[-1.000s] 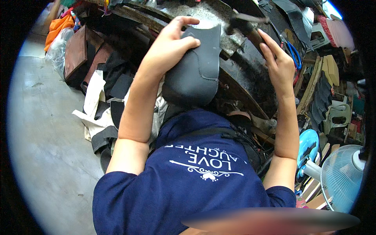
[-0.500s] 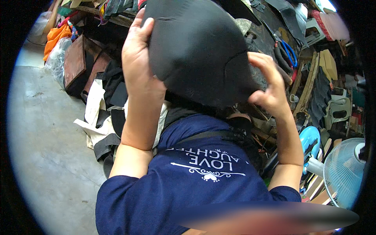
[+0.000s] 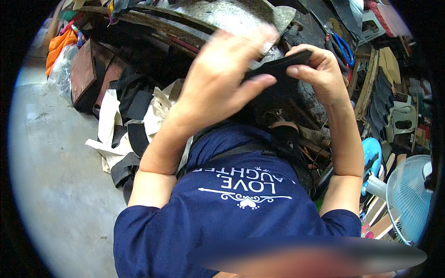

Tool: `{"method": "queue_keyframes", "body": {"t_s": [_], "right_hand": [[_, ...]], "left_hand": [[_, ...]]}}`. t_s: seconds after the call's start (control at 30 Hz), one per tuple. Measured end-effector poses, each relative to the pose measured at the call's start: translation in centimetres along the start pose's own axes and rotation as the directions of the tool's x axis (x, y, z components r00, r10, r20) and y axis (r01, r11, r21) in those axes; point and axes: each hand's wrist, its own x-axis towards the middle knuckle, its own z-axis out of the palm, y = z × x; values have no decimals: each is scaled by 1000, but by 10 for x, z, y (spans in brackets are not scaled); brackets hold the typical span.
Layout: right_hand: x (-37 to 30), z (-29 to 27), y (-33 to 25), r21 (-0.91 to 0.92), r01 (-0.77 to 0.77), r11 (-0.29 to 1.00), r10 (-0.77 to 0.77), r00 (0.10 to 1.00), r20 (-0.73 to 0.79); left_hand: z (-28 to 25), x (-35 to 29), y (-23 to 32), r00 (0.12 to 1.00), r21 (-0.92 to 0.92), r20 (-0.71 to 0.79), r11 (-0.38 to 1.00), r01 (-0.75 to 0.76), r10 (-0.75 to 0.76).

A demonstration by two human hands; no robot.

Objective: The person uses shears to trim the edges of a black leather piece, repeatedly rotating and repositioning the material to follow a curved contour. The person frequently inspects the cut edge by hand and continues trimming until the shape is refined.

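A black flexible piece (image 3: 289,62), smooth like leather or foam sheet, is held up in front of me, mostly edge-on to the view. My right hand (image 3: 322,74) pinches its right end between thumb and bent fingers. By its left end is my left hand (image 3: 222,74), blurred by motion, with the thumb spread away from the stretched fingers. That hand hides part of the piece, and I cannot tell whether it touches it.
Beyond my hands lies a worn pale work surface (image 3: 204,11) with wooden edges. Blue-handled scissors (image 3: 342,48) rest at the upper right. A fan (image 3: 408,199) stands at the right. Cream and black scraps (image 3: 111,150) are heaped at the left, beside concrete floor (image 3: 55,176).
The black piece has turned from its broad face to nearly edge-on. My left hand has come off its left side and moved right, toward my right hand, which keeps its hold.
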Motion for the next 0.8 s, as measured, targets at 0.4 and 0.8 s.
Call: {"method": "queue_keyframes", "body": {"t_s": [0.4,0.8], "right_hand": [[18,8,33,320,-51,946,79,994,-76],[9,5,40,265,-51,963,70,996,-61]], "left_hand": [[35,4,-15,835,-658,156,575,486,-527],[43,4,-10,877,-520,-38,759,391,-478]]}}
